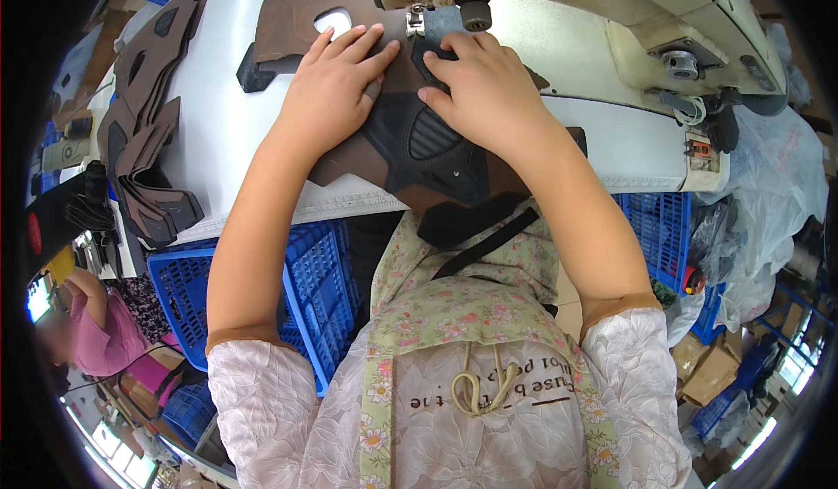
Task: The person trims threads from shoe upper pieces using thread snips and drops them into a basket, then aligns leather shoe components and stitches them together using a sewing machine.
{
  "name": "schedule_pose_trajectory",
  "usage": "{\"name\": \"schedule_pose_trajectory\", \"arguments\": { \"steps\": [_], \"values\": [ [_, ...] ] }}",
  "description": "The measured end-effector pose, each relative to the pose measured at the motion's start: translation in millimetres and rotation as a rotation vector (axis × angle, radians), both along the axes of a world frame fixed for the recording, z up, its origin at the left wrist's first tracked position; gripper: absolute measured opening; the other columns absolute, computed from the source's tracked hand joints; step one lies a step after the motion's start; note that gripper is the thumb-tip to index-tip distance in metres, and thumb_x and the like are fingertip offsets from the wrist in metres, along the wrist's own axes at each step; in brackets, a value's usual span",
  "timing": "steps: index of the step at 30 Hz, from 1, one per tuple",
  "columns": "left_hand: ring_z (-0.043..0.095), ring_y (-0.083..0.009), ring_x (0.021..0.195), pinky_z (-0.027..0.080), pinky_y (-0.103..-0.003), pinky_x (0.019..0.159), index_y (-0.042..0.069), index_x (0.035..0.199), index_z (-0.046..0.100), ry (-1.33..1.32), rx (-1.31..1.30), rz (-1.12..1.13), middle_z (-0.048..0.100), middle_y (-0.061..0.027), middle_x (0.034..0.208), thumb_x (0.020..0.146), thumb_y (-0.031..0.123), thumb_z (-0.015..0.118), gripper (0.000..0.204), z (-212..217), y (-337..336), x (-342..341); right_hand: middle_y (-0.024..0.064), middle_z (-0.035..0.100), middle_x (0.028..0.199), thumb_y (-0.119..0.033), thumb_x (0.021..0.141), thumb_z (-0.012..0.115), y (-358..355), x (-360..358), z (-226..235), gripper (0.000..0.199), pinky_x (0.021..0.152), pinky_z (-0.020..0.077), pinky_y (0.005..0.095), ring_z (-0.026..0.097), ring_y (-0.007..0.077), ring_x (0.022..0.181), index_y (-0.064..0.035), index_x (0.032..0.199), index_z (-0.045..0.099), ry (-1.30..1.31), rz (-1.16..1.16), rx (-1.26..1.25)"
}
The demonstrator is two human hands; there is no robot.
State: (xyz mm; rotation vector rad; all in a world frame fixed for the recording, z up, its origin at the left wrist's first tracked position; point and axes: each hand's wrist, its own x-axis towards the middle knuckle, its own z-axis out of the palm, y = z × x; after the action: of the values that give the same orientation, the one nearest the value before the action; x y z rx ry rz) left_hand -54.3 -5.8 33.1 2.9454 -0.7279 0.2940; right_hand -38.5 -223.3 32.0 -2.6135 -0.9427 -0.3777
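A brown and black cut panel [429, 153] lies across the front of a white sewing table, with its black lower end [463, 218] hanging over the edge onto my apron. My left hand [336, 92] rests flat on the panel's brown part, fingers spread and pointing at the metal presser foot [415, 23]. On the other side, my right hand [489, 88] presses on the black part beside the foot, thumb and index finger apart. The sewing machine [628, 53] reaches over the table from the right. Beneath both palms the panel is hidden.
Several similar brown and black panels [144, 96] are stacked at the table's left. Another brown piece [284, 18] lies beyond my left hand. Blue plastic crates [301, 297] stand under the table edge. Clear plastic bags [764, 175] hang at right. A person in pink [109, 332] sits far left.
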Motion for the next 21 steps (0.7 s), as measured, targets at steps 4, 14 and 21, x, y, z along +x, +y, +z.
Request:
{"name": "schedule_pose_trajectory", "arguments": {
  "steps": [4,14,21],
  "values": [
    [0.047,-0.0282,0.13,0.029,-0.046,0.115,0.015,0.132,0.059,-0.018,-0.013,0.01,0.053,-0.0091,0.139,0.089,0.013,0.058,0.043,3.0,-1.1,0.1,0.0081,0.062,0.112,-0.034,0.083,0.068,5.5,1.9,9.1,0.037,0.092,0.0449,0.0412,0.056,0.0253,0.11,-0.0102,0.112,0.07,0.125,-0.036,-0.122],
    [0.051,-0.0344,0.125,0.04,-0.042,0.106,0.006,0.125,0.062,0.109,-0.179,0.014,0.057,-0.0133,0.132,0.089,0.012,0.061,0.037,8.5,-1.0,-26.7,0.0068,0.064,0.116,-0.035,0.085,0.066,1.9,-12.6,10.7,0.036,0.094,0.0402,0.0405,0.056,0.0244,0.111,-0.013,0.112,0.071,0.068,-0.038,-0.15],
    [0.046,-0.0343,0.131,0.041,-0.041,0.106,0.006,0.13,0.059,0.08,-0.137,0.09,0.053,-0.0111,0.14,0.091,0.019,0.059,0.04,-1.5,-18.3,-33.5,0.0039,0.064,0.112,-0.042,0.084,0.066,-4.3,-6.7,14.6,0.038,0.09,0.0399,0.0407,0.055,0.0227,0.108,-0.0185,0.113,0.071,0.023,-0.054,-0.222]
  ]
}}
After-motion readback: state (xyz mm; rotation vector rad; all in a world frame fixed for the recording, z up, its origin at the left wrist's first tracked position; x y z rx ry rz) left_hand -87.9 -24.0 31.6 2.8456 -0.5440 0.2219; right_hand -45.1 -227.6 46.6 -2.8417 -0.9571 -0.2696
